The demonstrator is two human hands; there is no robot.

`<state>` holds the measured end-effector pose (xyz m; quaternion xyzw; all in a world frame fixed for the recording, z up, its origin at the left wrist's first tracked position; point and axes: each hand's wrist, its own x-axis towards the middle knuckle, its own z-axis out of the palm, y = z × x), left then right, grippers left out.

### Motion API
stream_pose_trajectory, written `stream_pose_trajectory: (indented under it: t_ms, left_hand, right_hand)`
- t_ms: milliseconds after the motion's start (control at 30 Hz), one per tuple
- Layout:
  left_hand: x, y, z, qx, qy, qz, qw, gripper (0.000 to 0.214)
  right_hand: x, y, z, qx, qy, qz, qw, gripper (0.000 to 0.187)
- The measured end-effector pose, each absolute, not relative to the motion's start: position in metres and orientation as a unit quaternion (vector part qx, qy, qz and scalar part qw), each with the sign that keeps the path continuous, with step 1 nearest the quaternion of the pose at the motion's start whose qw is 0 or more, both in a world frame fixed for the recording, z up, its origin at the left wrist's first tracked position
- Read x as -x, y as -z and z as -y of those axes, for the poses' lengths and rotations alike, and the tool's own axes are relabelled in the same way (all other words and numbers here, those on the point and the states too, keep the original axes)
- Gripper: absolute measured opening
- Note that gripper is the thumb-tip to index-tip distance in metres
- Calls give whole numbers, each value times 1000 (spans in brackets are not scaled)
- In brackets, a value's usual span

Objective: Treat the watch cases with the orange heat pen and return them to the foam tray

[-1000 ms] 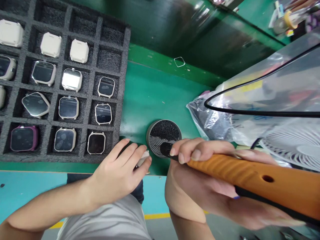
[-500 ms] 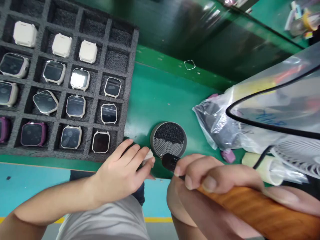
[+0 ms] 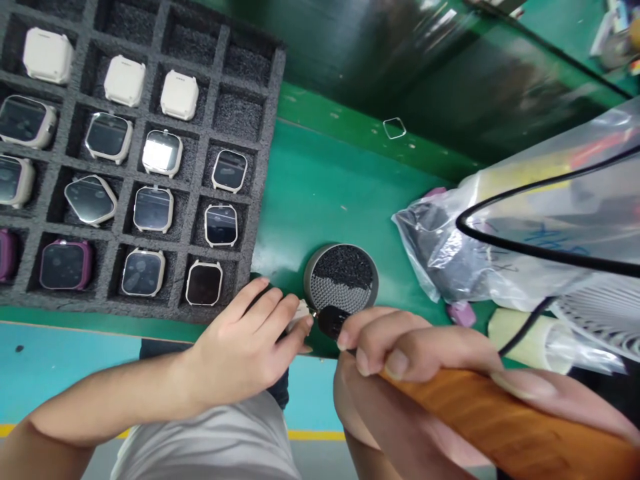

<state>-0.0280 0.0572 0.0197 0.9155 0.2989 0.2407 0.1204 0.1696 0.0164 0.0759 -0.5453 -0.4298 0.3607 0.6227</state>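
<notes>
The left hand [image 3: 250, 337] pinched a small white piece [image 3: 299, 311], its grip closed and partly hiding it, at the near edge of a green surface [image 3: 320, 187]. The right hand [image 3: 435, 350] had its grip wrapped around an orange-handled tool [image 3: 500, 420], the metal tip [image 3: 314, 313] close against the piece — contact could not be confirmed. Just beyond stood a round container [image 3: 307, 277] of dark filling [image 3: 345, 259]; to the left, watches [image 3: 153, 209] sat in a black foam tray [image 3: 271, 120].

Tool tip [image 3: 315, 314] nearer white piece [image 3: 300, 311]
</notes>
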Motion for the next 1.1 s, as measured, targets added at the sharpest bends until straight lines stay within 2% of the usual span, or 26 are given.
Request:
stream_pose_trajectory:
  t_ms: [67,467,633,767,967,1100]
  left_hand:
    - [28,-20,-57,-915,-243,-300,118,23]
    - [24,-18,-55,-906,-257,-314,120,17]
    - [25,-15,-54,-904,-262,-319,112,26]
    - [27,-14,-54,-913,-242,-310,109,39]
    - [27,-15,-54,-913,-245,-308,112,25]
    - [25,-17,-54,-905,-258,-323,97,24]
  right_hand:
    - [-162,-76,-18,525,-330,438,650,31]
    - [-146,-80,-33,510,-305,454,664,27]
    - [-157,-86,-32,509,-351,432,657,43]
    - [-166,-84,-38,520,-285,406,696,43]
    - [-165,-84,-52,533,-298,390,689,38]
    - [-165,-86,-52,550,-299,369,687,34]
